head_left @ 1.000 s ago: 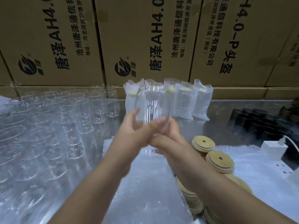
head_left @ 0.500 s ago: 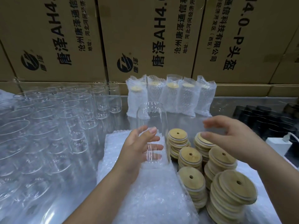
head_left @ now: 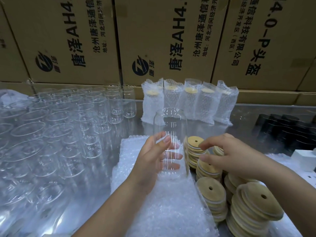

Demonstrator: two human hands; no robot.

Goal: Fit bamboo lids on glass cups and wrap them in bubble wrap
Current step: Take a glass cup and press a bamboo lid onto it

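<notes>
Labels. Along the back edge of the table (head_left: pixel 242 113) stands a wall of cardboard boxes, print running sideways. On the left box (head_left: pixel 68 40): round black logo, "唐泽 AH4", and smaller "沧州唐泽通信" and "地址:河北河间". The middle box (head_left: pixel 167 40) has the same logo and wording, cut off at the top. The right box (head_left: pixel 265 40) reads "通信科技有限公司", "(西区)" and "4.0-P头盔".

Grip. The left hand (head_left: pixel 153 161) is wrapped round the lower half of a glass cup (head_left: pixel 171 127), thumb on the near side. Its fingers are curled round the far side and show through the glass. The cup is upright, base on the bubble wrap stack (head_left: pixel 162 211) at the near middle of the table. The right hand (head_left: pixel 227 156) is just right of the cup, palm down over the bamboo lids. Thumb and forefinger are a little apart, tips at the right rim of the back-left lid stack (head_left: pixel 193 142). Cannot tell whether a lid is pinched.

Containers. The left half of the table holds empty glass cups (head_left: pixel 59 134) packed in rows, mouths up. At back middle, against the boxes, are five wrapped cups (head_left: pixel 188 101) in a row, upright in bubble sleeves, with bamboo lids showing near the tops. Right of the bubble wrap are more lid stacks (head_left: pixel 256 202), each lid with one small hole. At far right is a cluster of black cylinders (head_left: pixel 282 129), contents not visible, and a white block (head_left: pixel 304 158) at the right edge.
</notes>
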